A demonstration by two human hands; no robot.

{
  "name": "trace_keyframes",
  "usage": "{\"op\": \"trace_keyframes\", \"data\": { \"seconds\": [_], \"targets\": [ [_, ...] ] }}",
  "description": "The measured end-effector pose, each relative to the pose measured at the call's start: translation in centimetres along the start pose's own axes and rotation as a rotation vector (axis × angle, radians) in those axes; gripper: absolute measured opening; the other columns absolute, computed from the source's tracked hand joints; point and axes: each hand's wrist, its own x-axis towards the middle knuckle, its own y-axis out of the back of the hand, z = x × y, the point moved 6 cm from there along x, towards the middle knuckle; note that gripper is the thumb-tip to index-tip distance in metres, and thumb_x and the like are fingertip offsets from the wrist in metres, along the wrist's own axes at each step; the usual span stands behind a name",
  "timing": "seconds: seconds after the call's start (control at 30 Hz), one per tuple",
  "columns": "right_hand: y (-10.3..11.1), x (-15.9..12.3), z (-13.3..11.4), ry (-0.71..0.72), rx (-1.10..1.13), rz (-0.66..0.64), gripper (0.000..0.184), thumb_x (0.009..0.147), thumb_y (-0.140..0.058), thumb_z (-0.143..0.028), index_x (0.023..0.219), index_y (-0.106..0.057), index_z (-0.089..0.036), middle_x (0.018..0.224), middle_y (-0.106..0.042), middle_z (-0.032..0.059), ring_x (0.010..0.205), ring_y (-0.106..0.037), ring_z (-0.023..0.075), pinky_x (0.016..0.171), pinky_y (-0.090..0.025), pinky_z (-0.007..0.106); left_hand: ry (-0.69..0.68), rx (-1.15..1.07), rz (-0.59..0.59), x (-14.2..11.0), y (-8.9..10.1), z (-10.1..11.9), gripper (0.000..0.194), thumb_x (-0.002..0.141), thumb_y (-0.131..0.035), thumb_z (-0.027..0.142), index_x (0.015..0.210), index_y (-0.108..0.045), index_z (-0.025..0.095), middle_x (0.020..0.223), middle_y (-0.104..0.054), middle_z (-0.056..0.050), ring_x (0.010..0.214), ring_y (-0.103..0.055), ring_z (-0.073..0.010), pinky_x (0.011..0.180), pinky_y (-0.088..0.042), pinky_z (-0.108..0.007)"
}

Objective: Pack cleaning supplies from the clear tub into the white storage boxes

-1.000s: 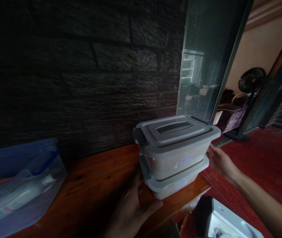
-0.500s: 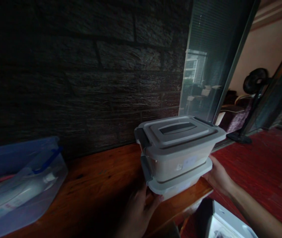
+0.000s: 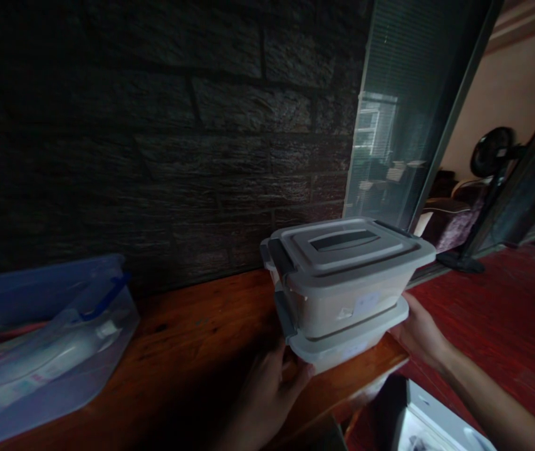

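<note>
Two grey-lidded translucent plastic boxes are stacked at the right end of a red-brown wooden shelf (image 3: 187, 351). The upper box (image 3: 342, 275) has dark side latches and a recessed dark handle. The lower box (image 3: 342, 347) is shallower. My left hand (image 3: 267, 391) grips the lower box's near left corner, fingers curled on its rim. My right hand (image 3: 420, 332) presses against the stack's right end, fingers hidden behind the boxes.
A blue-tinted clear bin (image 3: 37, 344) with a blue latch sits at the shelf's left. A dark brick wall (image 3: 155, 138) backs the shelf. Right lie a glass panel (image 3: 399, 125), a standing fan (image 3: 490, 163) and red floor. A white open container (image 3: 431, 426) is below.
Both hands have closed in on the stacked boxes: the left hand moved from the shelf up to the lower box's corner, the right hand settled against the right end. The view shifted slightly.
</note>
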Motion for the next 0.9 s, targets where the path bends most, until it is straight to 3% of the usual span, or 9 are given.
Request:
{"op": "trace_keyframes", "data": {
  "seconds": [0.1,0.2,0.27,0.37,0.47,0.53,0.73,0.9],
  "targets": [
    [0.1,-0.1,-0.2,0.007,0.018,0.009,0.036,0.093,-0.058,-0.056,0.109,-0.076,-0.03,0.112,-0.081,0.0032,0.114,-0.073,0.0325,0.098,-0.057,0.047,-0.009,0.021,-0.004,0.8,1.7,-0.7,0.048,0.08,-0.069,0.03,0.128,-0.069,0.024,0.127,-0.074,-0.011,0.122,-0.067,-0.0307,0.106,-0.053,-0.043],
    [1.2,-0.1,-0.2,0.016,0.049,0.053,0.042,0.09,-0.06,-0.061,0.111,-0.075,-0.028,0.108,-0.081,0.0046,0.109,-0.074,0.0321,0.092,-0.059,0.046,0.111,-0.126,0.061,3.8,4.6,-2.6,0.038,0.076,-0.069,0.024,0.113,-0.072,0.019,0.12,-0.074,-0.011,0.109,-0.07,-0.0262,0.098,-0.055,-0.038],
    [2.5,-0.1,-0.2,0.043,0.034,0.12,0.043,0.086,-0.063,-0.06,0.106,-0.076,-0.024,0.103,-0.081,0.0078,0.1,-0.075,0.0318,0.082,-0.061,0.043,0.182,-0.172,0.117,6.8,6.8,-3.7,0.032,0.082,-0.065,0.034,0.107,-0.07,0.014,0.108,-0.074,-0.013,0.093,-0.071,-0.0247,0.082,-0.059,-0.036],
    [4.6,-0.5,-0.8,0.144,-0.012,0.257,0.032,0.08,-0.069,-0.051,0.09,-0.078,-0.022,0.094,-0.08,0.0094,0.086,-0.074,0.028,0.07,-0.06,0.037,0.226,-0.248,0.183,11.5,9.6,-4.5,0.043,0.094,-0.054,0.051,0.112,-0.066,0.014,0.107,-0.071,-0.012,0.084,-0.069,-0.0202,0.073,-0.058,-0.032],
    [5.7,-1.5,-1.8,0.256,-0.032,0.347,0.021,0.076,-0.071,-0.044,0.079,-0.076,-0.024,0.085,-0.077,0.0054,0.077,-0.07,0.0226,0.065,-0.057,0.032,0.262,-0.317,0.214,15.3,10.8,-4.6,0.051,0.098,-0.051,0.06,0.111,-0.065,0.013,0.105,-0.07,-0.011,0.078,-0.067,-0.0174,0.07,-0.058,-0.032],
    [5.8,-2.5,-2.5,0.307,-0.072,0.368,0.02,0.076,-0.07,-0.041,0.077,-0.076,-0.022,0.076,-0.072,0.0042,0.069,-0.065,0.0194,0.061,-0.054,0.029,0.288,-0.356,0.212,17.2,10.7,-4.5,0.044,0.1,-0.056,0.053,0.115,-0.065,0.013,0.107,-0.069,-0.009,0.082,-0.068,-0.0178,0.073,-0.059,-0.035],
    [3.5,-6.3,-3.6,0.419,-0.383,0.352,0.026,0.09,-0.064,-0.036,0.071,-0.072,-0.02,0.067,-0.064,0.0041,0.063,-0.056,0.017,0.057,-0.046,0.027,0.31,-0.456,0.186,20.0,9.2,-4.0,0.038,0.099,-0.064,0.038,0.129,-0.062,0.016,0.127,-0.066,-0.011,0.107,-0.068,-0.0242,0.09,-0.059,-0.045],
    [-2.7,-9.7,-3.6,0.566,-0.728,0.117,0.039,0.1,-0.055,-0.038,0.068,-0.066,-0.02,0.067,-0.06,0.0045,0.066,-0.057,0.0191,0.062,-0.046,0.03,0.331,-0.515,0.179,19.5,10.1,-4.2,0.038,0.099,-0.065,0.038,0.131,-0.062,0.017,0.129,-0.065,-0.011,0.108,-0.067,-0.0248,0.091,-0.059,-0.046]
  ]
}}
